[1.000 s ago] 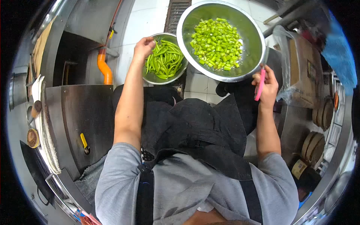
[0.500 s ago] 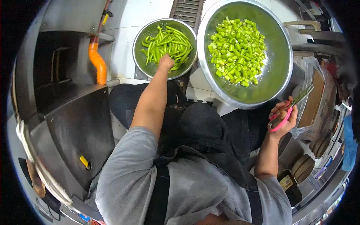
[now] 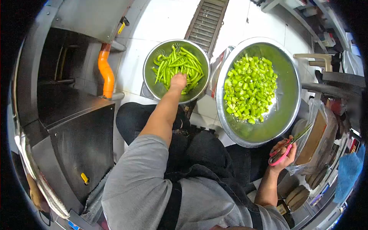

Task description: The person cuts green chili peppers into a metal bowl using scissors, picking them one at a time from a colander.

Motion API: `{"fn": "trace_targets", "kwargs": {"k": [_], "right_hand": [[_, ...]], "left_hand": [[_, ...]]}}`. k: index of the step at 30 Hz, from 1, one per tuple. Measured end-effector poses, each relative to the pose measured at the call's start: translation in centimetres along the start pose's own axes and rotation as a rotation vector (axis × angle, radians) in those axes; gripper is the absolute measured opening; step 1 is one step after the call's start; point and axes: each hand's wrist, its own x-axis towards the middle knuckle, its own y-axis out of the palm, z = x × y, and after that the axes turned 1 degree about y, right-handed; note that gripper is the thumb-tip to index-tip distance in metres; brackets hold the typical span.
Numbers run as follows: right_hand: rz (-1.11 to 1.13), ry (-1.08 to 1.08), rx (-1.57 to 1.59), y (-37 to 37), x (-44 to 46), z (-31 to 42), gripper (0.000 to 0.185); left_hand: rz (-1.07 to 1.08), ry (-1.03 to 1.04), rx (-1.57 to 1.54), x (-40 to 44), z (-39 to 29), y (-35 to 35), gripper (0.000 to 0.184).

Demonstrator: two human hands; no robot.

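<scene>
My left hand (image 3: 178, 81) reaches down into a round metal bowl (image 3: 147, 76) on the left, touching the long whole green peppers (image 3: 168, 69) piled there. Its fingertips are hidden below the hand and among the peppers. Held in my right hand (image 3: 286, 157), at the lower right, are scissors with pink handles (image 3: 276, 160); their blades point up and away to the right. Between the hands stands a larger metal basin (image 3: 239, 134) with a heap of cut green pepper pieces (image 3: 251, 88) in it.
A floor drain grate (image 3: 207, 25) lies beyond the bowls. On the left are an orange pipe (image 3: 106, 73) and a dark metal cabinet (image 3: 82, 138). Cardboard in clear plastic (image 3: 312, 142) stands close to my right hand, with a blue cloth (image 3: 349, 172) farther right.
The view has shifted, so both bowls appear lower and slightly to the right. My left hand stays among the whole peppers, and the right hand keeps the scissors beside the basin.
</scene>
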Motion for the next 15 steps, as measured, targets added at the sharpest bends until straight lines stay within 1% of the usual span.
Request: {"fn": "trace_targets", "kwargs": {"k": [1,3,4,5,6,7,8,9,11,12,13,14,15], "right_hand": [[0.044,0.000,-0.014,-0.4,-0.1,0.1,0.050],[0.047,0.002,0.011,-0.7,-0.3,0.1,0.051],[0.044,0.007,0.040,-0.6,-0.2,0.0,0.050],[0.041,0.015,0.072,-0.4,-0.3,0.1,0.049],[0.049,0.078,0.066,-0.3,-0.5,0.7,0.047],[0.050,0.074,0.086,-0.2,-0.7,0.5,0.047],[0.085,0.039,0.101,-0.2,-0.8,0.4,0.046],[0.117,0.002,0.118,-0.2,-1.0,0.4,0.045],[0.126,-0.006,0.147,-0.3,-1.4,0.8,0.044],[0.143,-0.004,0.135,-0.5,-1.5,0.9,0.044],[0.159,-0.003,0.121,-0.6,-1.6,1.1,0.044],[0.138,0.054,0.120,-0.5,-1.9,1.6,0.043],[0.163,0.006,0.129,-1.0,-1.9,0.7,0.046]], "left_hand": [[-0.014,0.003,0.002,-0.2,0.1,-0.7,0.030],[-0.100,0.012,-0.115,-1.1,0.7,-1.0,0.030],[-0.185,0.018,-0.178,-1.4,0.8,-1.3,0.031],[-0.200,0.012,-0.167,-1.7,0.9,-2.4,0.031],[-0.269,-0.014,-0.274,-1.9,0.8,-3.4,0.028],[-0.338,-0.038,-0.381,-2.3,0.9,-4.4,0.027],[-0.454,-0.002,-0.455,-2.8,1.2,-5.4,0.027],[-0.471,-0.002,-0.439,-3.3,1.6,-6.5,0.027],[-0.521,-0.041,-0.671,-4.8,1.9,-9.2,0.029],[-0.335,-0.071,-1.010,-5.8,2.1,-10.8,0.028],[-0.352,-0.057,-0.996,-7.1,2.0,-12.1,0.028],[-0.342,-0.012,-1.112,-9.4,1.3,-13.6,0.028],[-0.327,0.037,-1.227,-11.7,0.6,-14.9,0.028]]}}
